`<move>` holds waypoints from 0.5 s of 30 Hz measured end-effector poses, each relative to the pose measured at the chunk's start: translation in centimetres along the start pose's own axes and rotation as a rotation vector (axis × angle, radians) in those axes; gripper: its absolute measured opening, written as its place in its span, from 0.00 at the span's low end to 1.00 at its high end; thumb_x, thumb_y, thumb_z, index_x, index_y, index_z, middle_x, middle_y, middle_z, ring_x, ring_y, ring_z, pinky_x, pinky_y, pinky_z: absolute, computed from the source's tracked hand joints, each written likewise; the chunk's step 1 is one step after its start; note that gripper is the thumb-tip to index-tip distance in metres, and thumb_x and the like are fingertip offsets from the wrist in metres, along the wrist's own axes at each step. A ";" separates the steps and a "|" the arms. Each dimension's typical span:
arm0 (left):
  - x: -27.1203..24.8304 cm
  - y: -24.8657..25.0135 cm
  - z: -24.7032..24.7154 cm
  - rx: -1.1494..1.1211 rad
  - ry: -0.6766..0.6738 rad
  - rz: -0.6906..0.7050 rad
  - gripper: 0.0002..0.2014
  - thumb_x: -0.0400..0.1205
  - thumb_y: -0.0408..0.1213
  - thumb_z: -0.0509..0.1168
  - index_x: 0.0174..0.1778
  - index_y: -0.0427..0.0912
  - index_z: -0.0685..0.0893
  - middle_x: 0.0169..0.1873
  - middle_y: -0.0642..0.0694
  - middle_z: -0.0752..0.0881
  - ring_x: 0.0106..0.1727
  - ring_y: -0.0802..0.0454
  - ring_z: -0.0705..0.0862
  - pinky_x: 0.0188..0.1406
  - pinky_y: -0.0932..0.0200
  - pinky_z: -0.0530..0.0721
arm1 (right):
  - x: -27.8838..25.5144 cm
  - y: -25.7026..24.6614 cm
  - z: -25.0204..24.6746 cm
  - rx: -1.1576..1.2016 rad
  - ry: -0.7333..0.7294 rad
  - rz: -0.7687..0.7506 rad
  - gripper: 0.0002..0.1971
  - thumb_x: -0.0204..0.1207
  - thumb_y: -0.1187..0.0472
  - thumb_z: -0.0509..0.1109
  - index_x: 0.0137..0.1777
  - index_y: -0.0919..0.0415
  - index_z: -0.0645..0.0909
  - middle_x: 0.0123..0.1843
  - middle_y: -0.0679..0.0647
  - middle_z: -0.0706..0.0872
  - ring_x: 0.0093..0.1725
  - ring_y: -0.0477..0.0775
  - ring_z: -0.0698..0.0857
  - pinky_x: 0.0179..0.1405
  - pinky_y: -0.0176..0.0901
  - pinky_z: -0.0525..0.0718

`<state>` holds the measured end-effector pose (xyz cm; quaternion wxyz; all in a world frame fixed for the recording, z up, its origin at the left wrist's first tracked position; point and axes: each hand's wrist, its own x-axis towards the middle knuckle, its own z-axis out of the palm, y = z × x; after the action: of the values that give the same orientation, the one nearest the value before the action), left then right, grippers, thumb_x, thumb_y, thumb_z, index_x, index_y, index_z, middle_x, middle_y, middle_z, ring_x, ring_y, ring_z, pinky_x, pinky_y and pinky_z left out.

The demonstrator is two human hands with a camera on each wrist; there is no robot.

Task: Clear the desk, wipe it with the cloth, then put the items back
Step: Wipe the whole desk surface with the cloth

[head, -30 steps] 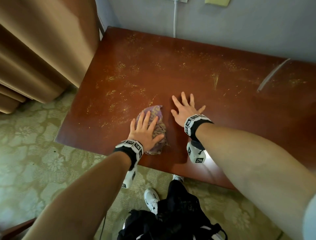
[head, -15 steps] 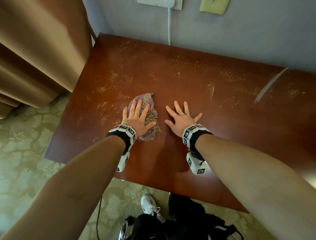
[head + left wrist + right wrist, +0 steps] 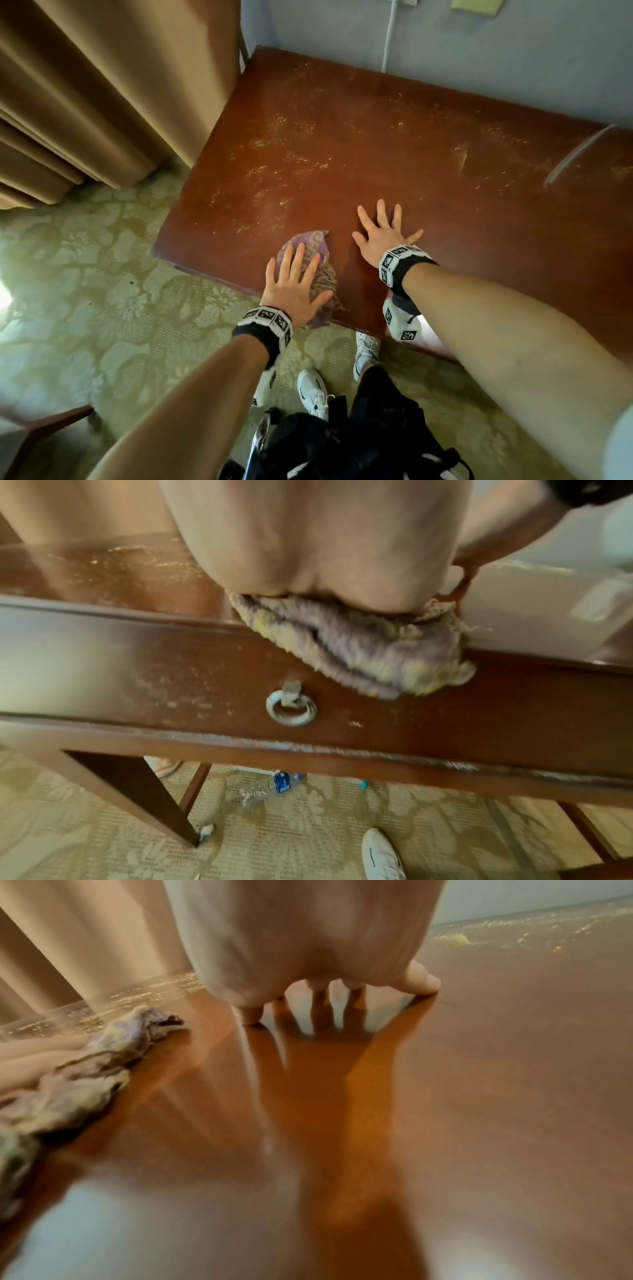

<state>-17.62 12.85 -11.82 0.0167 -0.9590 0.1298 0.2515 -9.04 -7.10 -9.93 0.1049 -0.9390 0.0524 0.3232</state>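
Observation:
A crumpled purple and yellow cloth (image 3: 317, 250) lies at the front edge of the reddish-brown desk (image 3: 376, 144). My left hand (image 3: 294, 284) presses flat on it with straight fingers. In the left wrist view the cloth (image 3: 369, 653) hangs over the desk's front edge, above a drawer front. My right hand (image 3: 382, 233) rests flat on the bare desk top just right of the cloth, fingers spread. In the right wrist view the cloth (image 3: 85, 1074) lies to the left of my spread fingertips (image 3: 424, 984). Pale dusty specks cover the far and left parts of the desk top.
Tan curtains (image 3: 96, 96) hang left of the desk. A white cable (image 3: 388, 37) runs down the wall behind it. The drawer has a metal ring pull (image 3: 291, 710). A plastic bottle (image 3: 270, 785) lies on the patterned carpet under the desk. My white shoes (image 3: 311, 390) and a black bag (image 3: 342, 442) are below.
My left hand has dragged the cloth back toward me, from the middle of the desk to its front edge. The right hand has stayed flat in about the same spot.

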 end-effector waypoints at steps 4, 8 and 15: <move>-0.7 -0.2 0.9 -0.031 0.002 0.016 0.39 0.82 0.70 0.38 0.84 0.56 0.33 0.84 0.45 0.32 0.84 0.44 0.32 0.81 0.34 0.40 | -0.4 -0.7 0.1 0.024 -0.014 0.031 0.30 0.88 0.40 0.48 0.86 0.35 0.40 0.87 0.46 0.30 0.85 0.61 0.29 0.72 0.89 0.42; -0.2 -0.3 0.8 -0.015 0.001 0.026 0.40 0.81 0.71 0.38 0.84 0.57 0.33 0.84 0.46 0.33 0.84 0.45 0.33 0.80 0.35 0.40 | 0.2 -0.5 -0.4 0.017 -0.026 0.026 0.31 0.86 0.36 0.49 0.85 0.31 0.40 0.87 0.45 0.30 0.84 0.61 0.28 0.72 0.89 0.42; 5.1 -1.8 -2.6 0.021 -0.007 0.051 0.40 0.79 0.72 0.36 0.84 0.58 0.33 0.84 0.47 0.32 0.84 0.46 0.33 0.81 0.36 0.41 | 3.1 -0.4 -3.1 0.011 -0.015 -0.006 0.30 0.86 0.36 0.49 0.85 0.30 0.42 0.87 0.45 0.30 0.84 0.64 0.28 0.72 0.90 0.42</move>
<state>-11.62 13.07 -12.10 0.0209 -0.9542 0.1569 0.2538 -4.72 -7.49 -9.42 0.1116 -0.9362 0.0509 0.3295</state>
